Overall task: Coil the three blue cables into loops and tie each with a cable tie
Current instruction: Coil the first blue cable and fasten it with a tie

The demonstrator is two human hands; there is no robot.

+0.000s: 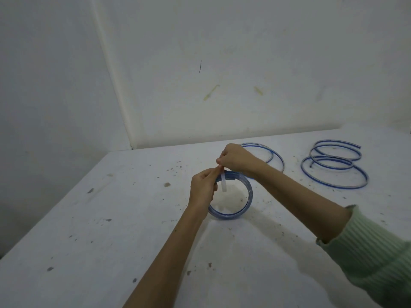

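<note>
Coiled cable (242, 196): blue, wound into a tight loop, standing on edge on the table, near its middle
Cable tie (223, 183): pale strip at the loop's upper left rim, tail hanging down inside the ring
Left hand (202, 190): fingers curled round the loop's left side, fingertips pinching at the tie
Right hand (235, 157): above the loop, thumb and fingers pinching the tie's upper end
Second cable (275, 157): loose open curve behind the right wrist, partly hidden, close to the table's far edge
Third cable (333, 165): loose overlapping rings far right, well apart from the held loop, untied
Table (111, 218): white, speckled; far edge against the wall, left edge running diagonally toward the near corner; broad bare surface left of and in front of the hands
Sleeve (373, 250): pale green ribbed cuff pushed up the right forearm, lower right
</note>
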